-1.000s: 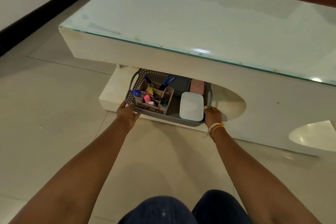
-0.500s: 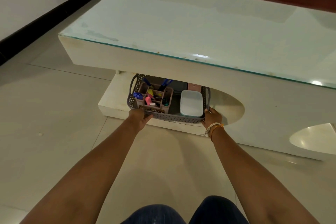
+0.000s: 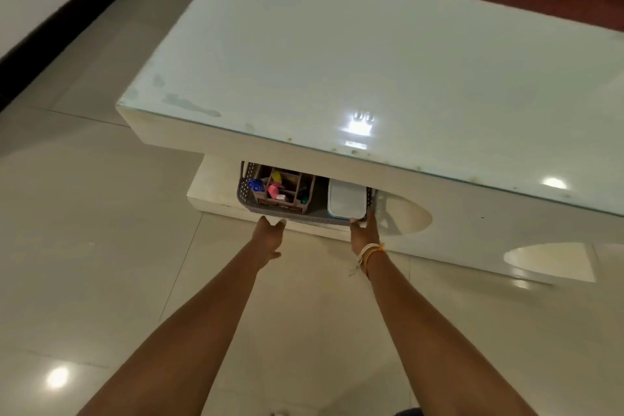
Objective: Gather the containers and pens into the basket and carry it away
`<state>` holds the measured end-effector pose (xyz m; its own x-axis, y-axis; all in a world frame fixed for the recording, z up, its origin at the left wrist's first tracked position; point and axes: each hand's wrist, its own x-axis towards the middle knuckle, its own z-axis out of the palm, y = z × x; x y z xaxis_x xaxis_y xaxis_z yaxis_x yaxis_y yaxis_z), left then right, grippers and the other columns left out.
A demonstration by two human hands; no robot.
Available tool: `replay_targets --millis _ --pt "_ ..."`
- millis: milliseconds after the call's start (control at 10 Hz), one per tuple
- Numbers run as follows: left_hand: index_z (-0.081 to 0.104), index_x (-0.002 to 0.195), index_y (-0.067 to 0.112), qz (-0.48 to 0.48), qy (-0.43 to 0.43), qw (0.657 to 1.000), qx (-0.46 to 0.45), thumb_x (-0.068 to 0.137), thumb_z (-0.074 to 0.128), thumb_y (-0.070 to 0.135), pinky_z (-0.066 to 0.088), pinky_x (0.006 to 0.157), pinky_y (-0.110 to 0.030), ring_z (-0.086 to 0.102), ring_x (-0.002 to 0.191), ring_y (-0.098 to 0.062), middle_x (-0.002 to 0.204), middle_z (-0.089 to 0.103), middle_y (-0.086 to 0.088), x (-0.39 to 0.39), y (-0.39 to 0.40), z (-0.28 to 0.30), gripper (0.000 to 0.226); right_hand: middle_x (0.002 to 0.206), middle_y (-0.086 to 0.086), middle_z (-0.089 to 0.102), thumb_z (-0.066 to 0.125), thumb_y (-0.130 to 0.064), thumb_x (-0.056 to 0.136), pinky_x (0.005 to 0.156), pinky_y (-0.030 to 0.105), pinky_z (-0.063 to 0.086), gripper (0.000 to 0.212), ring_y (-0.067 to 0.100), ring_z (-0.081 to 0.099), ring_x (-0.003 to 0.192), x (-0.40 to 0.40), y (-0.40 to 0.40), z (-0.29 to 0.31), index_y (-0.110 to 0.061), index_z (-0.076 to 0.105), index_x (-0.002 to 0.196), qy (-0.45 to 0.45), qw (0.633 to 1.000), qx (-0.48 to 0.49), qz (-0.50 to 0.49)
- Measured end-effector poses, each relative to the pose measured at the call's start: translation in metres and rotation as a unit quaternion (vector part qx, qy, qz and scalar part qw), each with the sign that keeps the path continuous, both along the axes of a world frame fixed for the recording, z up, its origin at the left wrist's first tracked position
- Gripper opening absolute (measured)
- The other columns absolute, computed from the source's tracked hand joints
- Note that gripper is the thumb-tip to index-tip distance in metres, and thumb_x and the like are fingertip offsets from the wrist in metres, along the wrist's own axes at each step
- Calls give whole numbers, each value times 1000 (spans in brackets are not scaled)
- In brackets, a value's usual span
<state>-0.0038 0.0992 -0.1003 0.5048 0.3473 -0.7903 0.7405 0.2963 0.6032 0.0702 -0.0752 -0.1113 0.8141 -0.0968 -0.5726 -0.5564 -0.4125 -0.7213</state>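
Under the desk (image 3: 337, 61), I see both grips spread, left hand (image 3: 270, 235) and right hand (image 3: 364, 233) touching the basket (image 3: 244, 184), its long axis lying left-right.

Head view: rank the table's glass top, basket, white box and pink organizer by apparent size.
1. Glass top, by far.
2. Basket, partly hidden under the table.
3. Pink organizer and white box look alike; both are partly hidden, so no ranking.

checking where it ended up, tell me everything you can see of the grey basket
The grey perforated plastic basket sits level on the white table's lower shelf, its rear half hidden under the glass-topped slab. A loop handle rises at its left end. Inside stand a brown divided pen organiser and a white lidded container. The right hand touches its front right corner; the left hand is at its front edge.
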Motion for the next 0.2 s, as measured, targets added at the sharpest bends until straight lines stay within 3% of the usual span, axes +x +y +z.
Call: replay_targets --millis 100,200 --pt "17 151 17 -78 7 995 60 98 46 34 47 86 -42 42 128 -34 154 27 -9 -16 -24 51 63 155 7 32 43 -26 101 99 34 42 58 34 45 132 -34 2 50 -30 17 153 49 996 -15 75" --pt "19 151 16 -98 4 991 95 98 45 34 48 93 -41 43 129 -34 152 31 -11 -24 -35 90 62 157 5 28 43 -27 101 105 34 38 57 32 39 137 -47 5 88 -29 18 153 53 993 -15 102"
